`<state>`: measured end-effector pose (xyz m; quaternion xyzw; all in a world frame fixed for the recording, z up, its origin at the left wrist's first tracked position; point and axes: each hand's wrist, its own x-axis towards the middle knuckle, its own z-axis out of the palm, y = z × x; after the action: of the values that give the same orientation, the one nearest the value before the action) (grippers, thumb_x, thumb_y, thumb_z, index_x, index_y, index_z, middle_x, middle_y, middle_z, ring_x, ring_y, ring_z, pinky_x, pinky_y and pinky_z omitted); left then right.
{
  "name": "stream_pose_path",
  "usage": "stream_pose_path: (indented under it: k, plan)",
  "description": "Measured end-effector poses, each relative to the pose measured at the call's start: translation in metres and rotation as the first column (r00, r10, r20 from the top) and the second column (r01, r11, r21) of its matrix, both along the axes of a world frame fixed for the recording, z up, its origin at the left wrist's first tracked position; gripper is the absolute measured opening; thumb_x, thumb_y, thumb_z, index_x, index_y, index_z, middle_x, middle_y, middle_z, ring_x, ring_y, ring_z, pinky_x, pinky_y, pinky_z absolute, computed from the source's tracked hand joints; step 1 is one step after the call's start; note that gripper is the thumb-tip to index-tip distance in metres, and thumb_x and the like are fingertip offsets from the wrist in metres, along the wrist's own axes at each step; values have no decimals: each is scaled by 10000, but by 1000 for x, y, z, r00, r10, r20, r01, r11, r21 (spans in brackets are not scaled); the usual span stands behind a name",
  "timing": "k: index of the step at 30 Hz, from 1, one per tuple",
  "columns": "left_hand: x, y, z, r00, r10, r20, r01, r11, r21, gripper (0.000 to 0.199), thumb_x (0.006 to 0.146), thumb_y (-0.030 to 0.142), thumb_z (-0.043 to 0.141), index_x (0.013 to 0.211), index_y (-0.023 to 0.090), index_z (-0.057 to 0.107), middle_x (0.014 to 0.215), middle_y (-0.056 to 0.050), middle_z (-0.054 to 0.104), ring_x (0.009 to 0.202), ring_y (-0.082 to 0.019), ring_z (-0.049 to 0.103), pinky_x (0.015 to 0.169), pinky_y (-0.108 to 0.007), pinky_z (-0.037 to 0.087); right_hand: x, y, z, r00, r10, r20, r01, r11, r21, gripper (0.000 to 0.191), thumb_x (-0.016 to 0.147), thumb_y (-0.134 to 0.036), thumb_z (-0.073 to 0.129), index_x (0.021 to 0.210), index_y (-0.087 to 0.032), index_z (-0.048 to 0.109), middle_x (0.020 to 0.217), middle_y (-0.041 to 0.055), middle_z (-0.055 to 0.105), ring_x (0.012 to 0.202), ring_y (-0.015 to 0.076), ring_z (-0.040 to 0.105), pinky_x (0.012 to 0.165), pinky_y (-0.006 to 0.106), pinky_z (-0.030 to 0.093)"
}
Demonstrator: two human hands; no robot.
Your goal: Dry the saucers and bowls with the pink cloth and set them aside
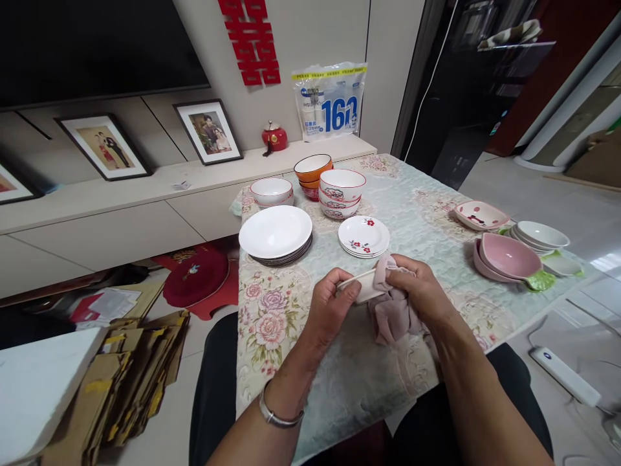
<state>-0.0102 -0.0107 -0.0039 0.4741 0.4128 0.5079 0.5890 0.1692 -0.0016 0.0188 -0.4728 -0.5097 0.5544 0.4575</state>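
Note:
My left hand [332, 304] pinches the left edge of a small white dish [365, 288], which is tilted above the near part of the table. A greyish-pink cloth [394, 316] is wrapped over the dish's right side and hangs below it. Fingers of my right hand [417, 285] are closed on the cloth, pressing it against the dish. Part of the dish is hidden by the cloth and fingers. Just beyond my hands sits a stack of white plates with red flowers [363, 234]. To its left is a stack of larger white plates [275, 232].
Stacked bowls [341, 188] stand at the back of the cloth-covered table [272, 336]. Pink leaf-shaped bowls [509, 257], white bowls [541, 234] and a square dish [480, 215] lie at the right. Flattened cardboard [130, 375] and a red stool [196, 278] are on the left floor.

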Motion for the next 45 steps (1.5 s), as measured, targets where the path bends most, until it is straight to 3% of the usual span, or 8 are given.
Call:
stream_pose_path:
  k: [7, 15, 19, 22, 28, 35, 42, 45]
  plan:
    - [-1, -4, 9, 978, -29, -207, 65, 983, 169, 227, 854, 387, 621, 750, 186, 614, 676, 11, 546, 658, -147, 444, 637, -264, 346, -18, -15, 22, 839, -126, 530, -139, 892, 431, 198, 832, -224, 524, 641, -192, 560, 681, -10, 519, 641, 139, 469, 605, 264, 334]
    - [0, 1, -10, 995, -22, 93, 20, 1000, 24, 315, 787, 477, 696, 748, 193, 566, 622, 45, 469, 577, -113, 365, 573, -245, 278, 0, 5, -4, 921, -173, 348, 83, 963, 258, 234, 845, -313, 518, 940, -188, 691, 889, 23, 669, 868, 216, 614, 760, 302, 453]
    - [1, 1, -8, 998, -35, 44, 34, 999, 23, 318, 784, 477, 701, 746, 188, 576, 625, 42, 478, 583, -115, 373, 578, -247, 285, -13, -5, 4, 819, -223, 528, -39, 897, 441, 275, 901, -295, 451, 963, -202, 703, 1009, 75, 671, 1008, 244, 608, 895, 357, 448]
    - [0, 0, -5, 999, -40, -6, 41, 998, 57, 298, 794, 453, 700, 742, 181, 590, 641, 33, 496, 610, -121, 392, 600, -249, 302, -17, -10, 10, 800, -182, 572, -117, 887, 446, 271, 904, -293, 475, 1018, -205, 704, 1057, 85, 667, 1047, 250, 602, 945, 377, 437]
    - [0, 0, -10, 996, -65, 68, 63, 998, 25, 301, 805, 461, 687, 760, 188, 569, 629, 43, 474, 585, -113, 372, 577, -248, 275, 5, 4, -3, 936, -35, 351, -35, 981, 191, 361, 897, -420, 527, 1113, -186, 696, 930, 44, 696, 986, 257, 630, 882, 370, 474]
    - [0, 0, -3, 998, -59, -12, 60, 996, 61, 301, 811, 445, 681, 736, 178, 566, 632, 38, 473, 600, -113, 370, 580, -246, 288, -11, -7, 11, 827, -130, 546, -114, 914, 390, 264, 905, -338, 500, 986, -224, 724, 1075, 63, 691, 1056, 247, 604, 920, 360, 446]
    - [-1, 0, -10, 994, -103, 22, 102, 993, 53, 276, 842, 426, 661, 784, 174, 566, 636, 49, 457, 597, -100, 356, 570, -234, 271, 7, 4, -4, 960, 18, 280, -53, 992, 117, 415, 852, -460, 579, 1125, -171, 696, 1009, 56, 714, 963, 260, 635, 851, 357, 473]
    - [-1, 1, -13, 992, -91, 83, 87, 995, 51, 280, 833, 424, 674, 782, 172, 563, 640, 47, 473, 593, -97, 371, 568, -230, 282, 7, 6, -7, 960, 4, 280, -41, 991, 126, 412, 865, -461, 558, 1126, -172, 692, 989, 52, 708, 953, 254, 636, 832, 348, 477]
